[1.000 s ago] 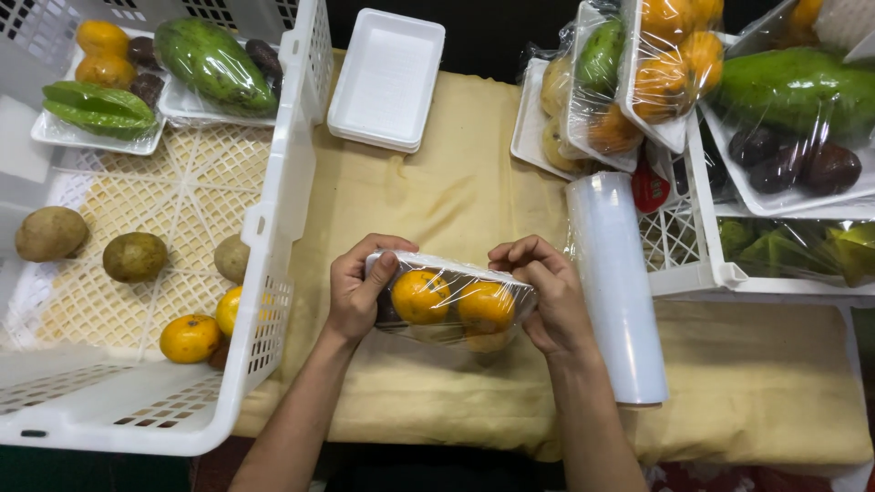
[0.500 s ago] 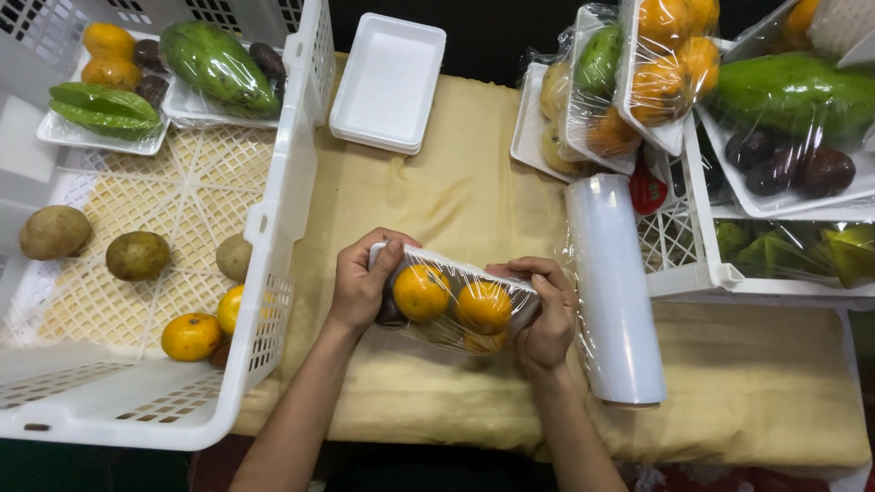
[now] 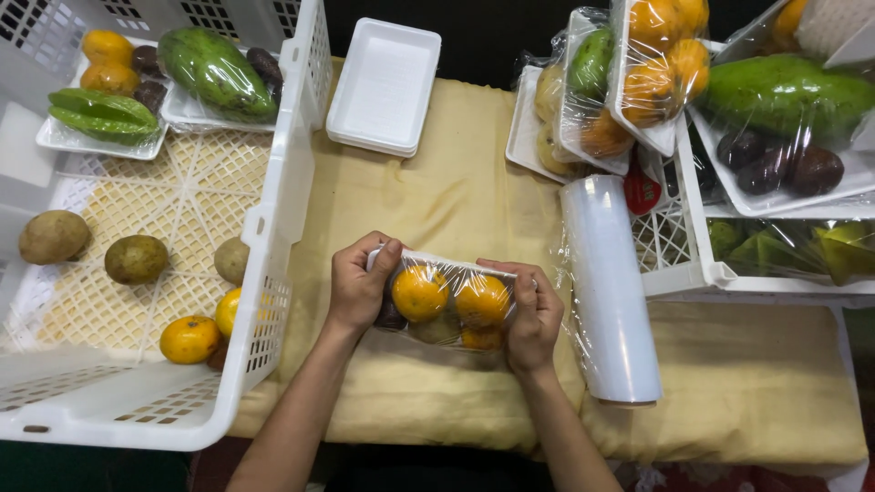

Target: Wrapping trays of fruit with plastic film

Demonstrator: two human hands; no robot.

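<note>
Both hands grip a small white foam tray of fruit point(image 3: 448, 301) wrapped in clear film, held over the yellow cloth point(image 3: 437, 191). Two oranges show on top and a dark fruit sits at its left end. My left hand point(image 3: 357, 284) clasps the tray's left end, thumb on top. My right hand point(image 3: 531, 314) wraps around the right end, fingers pressing the film down. A roll of cling film point(image 3: 609, 290) lies just right of my right hand.
A white crate point(image 3: 273, 219) on the left holds loose oranges point(image 3: 189, 339), brownish round fruits point(image 3: 135, 258) and unwrapped trays of fruit point(image 3: 100, 114). Empty foam trays point(image 3: 385, 84) are stacked at the back. A second crate point(image 3: 688, 246) on the right holds wrapped trays point(image 3: 784, 118).
My right hand slid from the tray's top edge down around its right end, pulling the film tighter. The tray tilted and shifted slightly left. My left hand kept its hold.
</note>
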